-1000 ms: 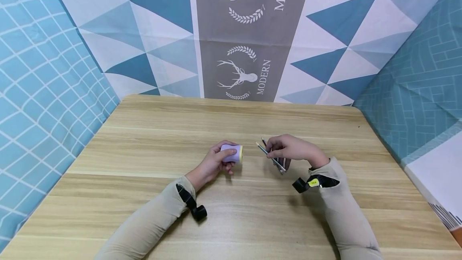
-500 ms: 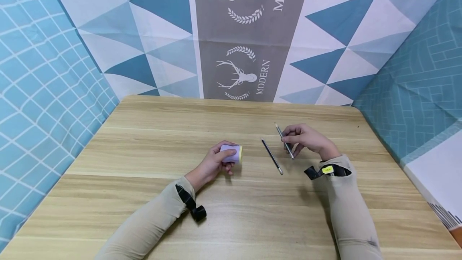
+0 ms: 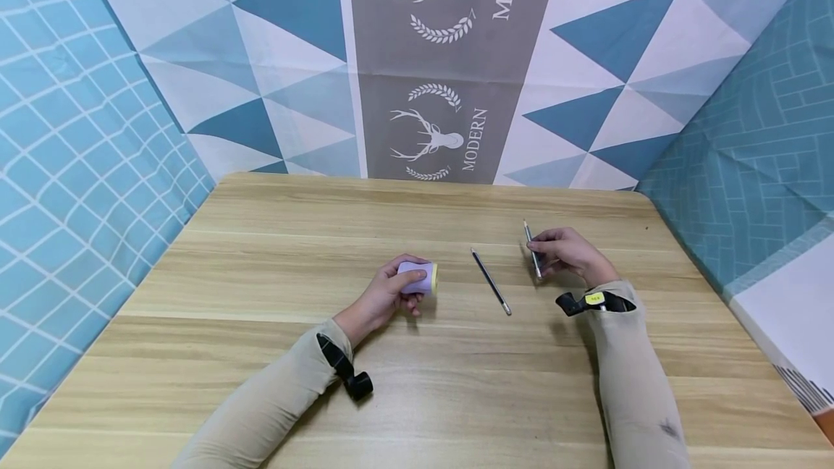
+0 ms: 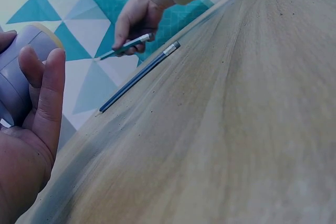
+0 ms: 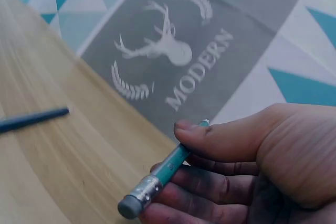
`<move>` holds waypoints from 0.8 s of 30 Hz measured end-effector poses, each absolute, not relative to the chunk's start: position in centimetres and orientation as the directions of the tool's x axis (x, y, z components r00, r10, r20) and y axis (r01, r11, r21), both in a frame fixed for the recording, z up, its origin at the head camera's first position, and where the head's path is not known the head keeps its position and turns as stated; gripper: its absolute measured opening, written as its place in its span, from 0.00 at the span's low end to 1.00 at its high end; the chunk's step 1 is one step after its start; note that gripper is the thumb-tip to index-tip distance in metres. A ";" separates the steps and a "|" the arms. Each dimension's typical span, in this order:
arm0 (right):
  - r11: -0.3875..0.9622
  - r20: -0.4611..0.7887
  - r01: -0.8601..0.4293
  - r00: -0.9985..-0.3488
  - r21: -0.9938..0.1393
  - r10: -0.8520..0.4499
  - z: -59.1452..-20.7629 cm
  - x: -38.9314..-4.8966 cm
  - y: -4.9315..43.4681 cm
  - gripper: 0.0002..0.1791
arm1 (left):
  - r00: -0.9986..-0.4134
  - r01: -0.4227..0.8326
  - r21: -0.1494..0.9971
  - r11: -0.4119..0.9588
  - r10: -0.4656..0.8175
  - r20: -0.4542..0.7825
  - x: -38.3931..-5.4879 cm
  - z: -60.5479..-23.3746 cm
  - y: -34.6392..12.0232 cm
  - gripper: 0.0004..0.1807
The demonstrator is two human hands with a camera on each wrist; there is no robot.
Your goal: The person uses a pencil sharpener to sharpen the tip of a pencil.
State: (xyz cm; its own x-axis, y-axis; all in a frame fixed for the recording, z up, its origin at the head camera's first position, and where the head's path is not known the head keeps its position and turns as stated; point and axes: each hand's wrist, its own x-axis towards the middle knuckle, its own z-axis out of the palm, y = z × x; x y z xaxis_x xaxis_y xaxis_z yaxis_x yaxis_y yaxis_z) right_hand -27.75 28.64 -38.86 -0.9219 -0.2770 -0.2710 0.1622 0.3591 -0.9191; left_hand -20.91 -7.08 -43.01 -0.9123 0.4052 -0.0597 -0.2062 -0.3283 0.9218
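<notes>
My left hand (image 3: 381,295) grips a small lavender cylinder (image 3: 413,266) with a yellow rim, its thumb laid across the side. The left wrist view shows the cylinder's waisted body (image 4: 16,72) close up. Farther right, my right hand (image 3: 573,252) pinches a teal pencil (image 3: 528,233) between thumb and fingers. Its grey eraser (image 5: 129,206) and metal band point toward the camera in the right wrist view, with the tip beyond the thumb. A dark blue pencil (image 3: 490,279) lies slanted on the table between the two hands, eraser end nearer me.
The wooden table (image 3: 417,396) carries these things. A patterned cloth wall (image 3: 300,78) stands along its far edge, with blue cloth (image 3: 78,165) on the left and teal cloth (image 3: 762,129) on the right. Black camera straps sit on both wrists.
My right hand has lifted the teal pencil away from the dark blue one, moving right and a little farther back. The dark blue pencil now lies alone. My left hand has stayed in place.
</notes>
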 end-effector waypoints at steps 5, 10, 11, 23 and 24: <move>0.413 -0.297 0.185 -0.927 -0.892 -0.228 -39.7 -28.0 29.3 0.22 | -0.912 -0.208 0.921 -0.329 0.406 -0.060 -20.9 -43.0 -7.0 0.10; 0.473 -0.330 0.206 -0.923 -0.857 -0.196 -40.2 -28.1 29.3 0.18 | -0.911 -0.208 0.921 -0.330 0.409 -0.059 -20.9 -43.0 -7.0 0.10; 0.483 -0.335 0.209 -0.923 -0.850 -0.189 -40.2 -28.1 29.3 0.17 | -0.910 -0.207 0.921 -0.330 0.410 -0.058 -20.9 -43.0 -7.1 0.10; 0.579 -0.317 0.182 -0.938 -0.795 -0.140 -40.5 -28.0 28.4 0.15 | -0.913 -0.205 0.921 -0.331 0.405 -0.057 -20.9 -43.0 -7.1 0.10; 0.588 -0.317 0.184 -0.939 -0.788 -0.131 -40.5 -28.0 28.4 0.14 | -0.913 -0.205 0.921 -0.332 0.404 -0.058 -20.9 -43.0 -7.1 0.10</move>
State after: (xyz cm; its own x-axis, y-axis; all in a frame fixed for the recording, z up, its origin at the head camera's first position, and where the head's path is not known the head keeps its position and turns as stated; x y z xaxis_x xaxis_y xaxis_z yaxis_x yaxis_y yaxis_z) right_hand -28.01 28.39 -40.48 -0.9394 -0.1307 -0.3169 0.1840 0.5880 -0.7876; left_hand -20.89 -7.07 -43.03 -0.9128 0.4043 -0.0578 -0.2052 -0.3318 0.9208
